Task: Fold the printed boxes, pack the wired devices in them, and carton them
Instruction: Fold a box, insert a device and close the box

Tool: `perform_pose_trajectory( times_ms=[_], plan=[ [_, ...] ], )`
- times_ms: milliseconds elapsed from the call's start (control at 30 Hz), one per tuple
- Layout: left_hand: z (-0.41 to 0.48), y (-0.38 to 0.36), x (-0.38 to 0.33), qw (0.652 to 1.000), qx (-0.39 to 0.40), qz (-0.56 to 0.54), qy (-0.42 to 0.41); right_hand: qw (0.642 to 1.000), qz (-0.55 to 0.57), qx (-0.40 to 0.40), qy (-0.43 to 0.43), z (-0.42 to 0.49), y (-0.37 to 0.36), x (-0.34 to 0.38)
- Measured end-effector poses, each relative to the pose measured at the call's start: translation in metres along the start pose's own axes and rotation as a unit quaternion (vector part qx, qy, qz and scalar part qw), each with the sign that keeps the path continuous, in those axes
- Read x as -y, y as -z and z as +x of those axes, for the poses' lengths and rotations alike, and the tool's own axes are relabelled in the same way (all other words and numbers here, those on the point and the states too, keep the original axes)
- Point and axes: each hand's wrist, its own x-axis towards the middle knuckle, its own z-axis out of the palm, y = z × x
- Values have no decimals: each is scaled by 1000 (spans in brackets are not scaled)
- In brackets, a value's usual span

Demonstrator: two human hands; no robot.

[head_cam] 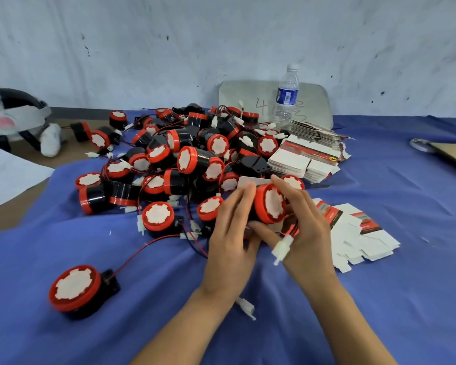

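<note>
Both hands meet at centre over the blue cloth (379, 299) that covers the counter. They are clamped together on 1 wired device (270, 206), red face towards the camera.

- The left hand (232, 233) lays its fingers along the device's black side, thumb beneath.
- The right hand (307, 227) wraps the far side.
- The device's white connector (282, 248) hangs over the right hand.
- Behind lies the pile of devices (182, 154).
- To the right are stacked flat boxes (300, 159) and loose flat boxes (358, 233).
- 1 lone device (74, 288) lies near left.
- A water bottle (287, 96) stands by the wall.
</note>
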Motion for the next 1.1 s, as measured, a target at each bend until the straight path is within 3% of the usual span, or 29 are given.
perform_pose_trajectory(
  times_ms=[133,233,300,467,700,833,967,1100],
  plan=[
    [2,0,1,999,-16,45,-21,998,39,-11,-49,0,3,-2],
    [4,1,7,995,27,-37,93,998,18,-12,-53,0,2,-3],
    [2,2,14,985,89,-18,150,999,-23,3,-29,-1,-2,-4],
    [-2,-1,21,974,153,101,134,996,-82,39,11,-3,-5,-4],
    [0,-2,21,971,127,150,136,998,-42,35,-23,-3,-2,-7],
    [1,-4,24,974,128,134,132,997,-43,23,-57,-1,0,-14],
    [-2,-5,26,981,129,81,119,994,-73,65,-46,-3,-4,-18],
    [-1,-4,29,974,140,104,143,994,-59,84,-43,-2,-4,-21]
  ],
)
